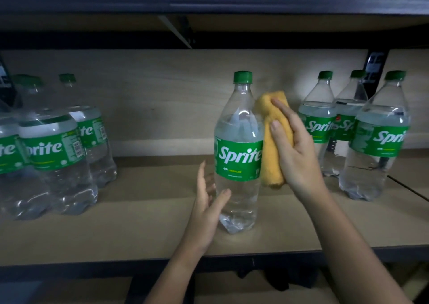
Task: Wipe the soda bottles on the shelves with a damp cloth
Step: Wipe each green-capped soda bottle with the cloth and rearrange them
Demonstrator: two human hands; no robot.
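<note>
The bottle stands upright mid-shelf, apart from the others. The right hand grips a yellow cloth against the bottle's right side. The left hand is open at its lower left, thumb touching the base. Three bottles stand far right; a wrapped pack sits left.

Clear glossy plastic soda bottle with shiny green label; fuzzy orange-yellow cloth; matt pale wood-grain shelf.
</note>
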